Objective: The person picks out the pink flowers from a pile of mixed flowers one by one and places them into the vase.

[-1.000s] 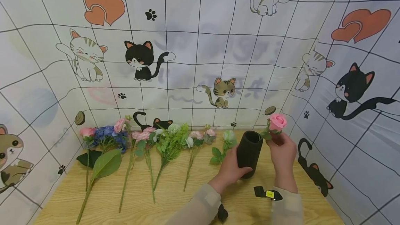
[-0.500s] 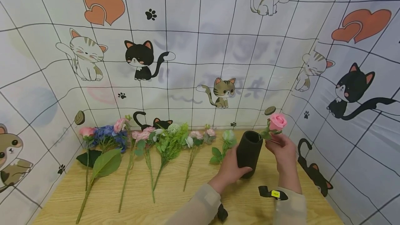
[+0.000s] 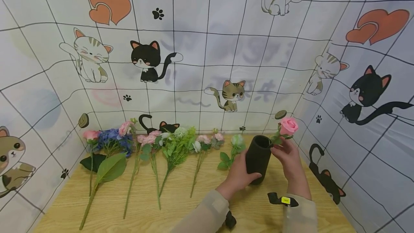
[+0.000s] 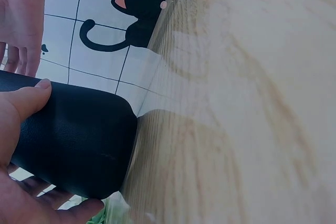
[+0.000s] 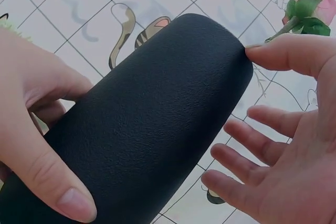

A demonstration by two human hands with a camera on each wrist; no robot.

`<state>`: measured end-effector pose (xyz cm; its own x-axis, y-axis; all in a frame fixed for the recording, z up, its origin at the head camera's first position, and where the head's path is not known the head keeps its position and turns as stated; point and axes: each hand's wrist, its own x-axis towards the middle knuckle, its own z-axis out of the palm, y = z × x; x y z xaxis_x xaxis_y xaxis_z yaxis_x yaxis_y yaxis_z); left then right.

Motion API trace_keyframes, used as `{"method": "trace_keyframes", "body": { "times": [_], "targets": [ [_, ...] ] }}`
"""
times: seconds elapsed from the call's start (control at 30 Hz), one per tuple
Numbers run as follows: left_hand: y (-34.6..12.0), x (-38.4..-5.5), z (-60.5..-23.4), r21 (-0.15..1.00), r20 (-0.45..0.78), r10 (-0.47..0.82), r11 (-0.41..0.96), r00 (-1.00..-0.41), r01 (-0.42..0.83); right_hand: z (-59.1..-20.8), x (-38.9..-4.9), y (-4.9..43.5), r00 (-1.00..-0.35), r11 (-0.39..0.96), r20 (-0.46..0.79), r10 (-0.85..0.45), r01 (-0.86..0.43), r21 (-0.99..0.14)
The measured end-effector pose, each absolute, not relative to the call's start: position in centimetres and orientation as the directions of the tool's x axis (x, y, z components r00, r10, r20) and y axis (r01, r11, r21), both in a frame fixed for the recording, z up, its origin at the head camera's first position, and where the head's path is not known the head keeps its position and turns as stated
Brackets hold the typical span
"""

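A black vase (image 3: 257,161) stands tilted on the table, its mouth uppermost. My left hand (image 3: 237,177) grips its body from the left, with the thumb across the front in the right wrist view. A pink rose (image 3: 289,126) leans out over the right side of the mouth; its stem runs toward the opening, and its lower end is hidden. My right hand (image 5: 286,124) is beside the rim, the thumb tip touching the vase's upper edge just under the rose stem. Its other fingers are spread and loosely bent, with nothing between them.
On the wooden table (image 3: 181,211), left of the vase, lies a row of artificial flowers: a white rose (image 3: 237,140), green foliage (image 3: 176,150), pink blooms (image 3: 148,138), and a blue hydrangea (image 3: 113,141) with a large leaf (image 3: 111,168). Cat-patterned cloth (image 3: 194,53) hangs behind and beside.
My right hand has shifted from just below the rose bloom, first slightly right, then left to the vase rim. The left hand and vase have stayed put. The rose has hardly moved.
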<state>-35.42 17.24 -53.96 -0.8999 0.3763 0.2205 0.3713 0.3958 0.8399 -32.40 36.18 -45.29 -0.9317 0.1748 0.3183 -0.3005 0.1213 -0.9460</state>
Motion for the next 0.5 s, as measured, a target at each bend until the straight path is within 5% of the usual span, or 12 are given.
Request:
{"method": "trace_keyframes", "body": {
  "times": [0.5],
  "targets": [
    [17.3, -35.5, -54.0, 0.837, 0.237, 0.379, 0.388, -0.895, 0.386, -45.0, -32.8, 34.5, -0.952, 0.22, 0.283, 0.116, -0.253, -0.942]
  ]
}}
